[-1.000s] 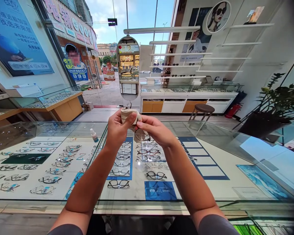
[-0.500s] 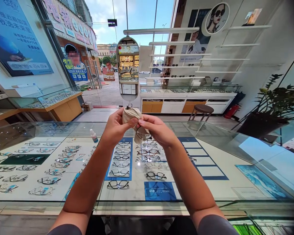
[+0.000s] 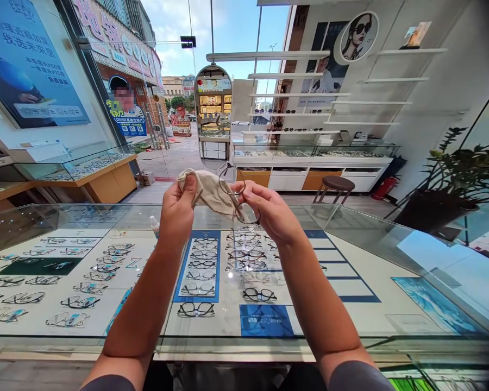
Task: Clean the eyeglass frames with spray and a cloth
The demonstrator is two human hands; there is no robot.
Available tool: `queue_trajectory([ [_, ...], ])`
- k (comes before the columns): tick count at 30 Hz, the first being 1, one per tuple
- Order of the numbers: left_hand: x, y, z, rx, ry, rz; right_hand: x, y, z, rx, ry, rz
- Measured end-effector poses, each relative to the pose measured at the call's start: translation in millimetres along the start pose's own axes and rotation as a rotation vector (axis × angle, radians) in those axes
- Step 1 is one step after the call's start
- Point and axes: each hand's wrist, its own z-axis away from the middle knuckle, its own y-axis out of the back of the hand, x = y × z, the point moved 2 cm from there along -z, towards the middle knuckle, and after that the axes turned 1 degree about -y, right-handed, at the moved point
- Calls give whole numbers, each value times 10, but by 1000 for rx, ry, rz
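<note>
The left hand [image 3: 178,209] pinches a beige, soft fabric cloth [image 3: 212,191] — the right hand [image 3: 275,214] pinches thin, dark, round-framed eyeglasses [image 3: 248,213], apparently near the bridge, above the transparent glass display counter [image 3: 224,337]. I would support them lightly — without twisting — and use clean fabric.

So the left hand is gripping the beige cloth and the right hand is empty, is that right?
Not quite: the right hand isn't empty. The head view shows it holding a pair of glasses. The left hand does grip the beige cloth.
</note>
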Motion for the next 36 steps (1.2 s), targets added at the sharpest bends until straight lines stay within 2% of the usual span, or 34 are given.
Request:
queue_trajectory([
  [4, 100, 78, -33, 20, -31, -64, -44, 58, 12, 46, -30, -48],
  [7, 183, 92, 4, -30, -77, -156, -50, 61, 18, 33, -63, -73],
  [16, 400, 60, 102, -261, -410, -639, -138, 75, 74, -119, -62, 80],
  [23, 399, 41, 124, -363, -553, -785, -213, 101, 132, -218, -70, 168],
  [32, 392, 20, 152, -366, -634, -818, -299, 75, 169, -172, -35, 261],
  [36, 399, 5, 158, -348, -746, -865, -366, 60, 202, -124, 38, 340],
])
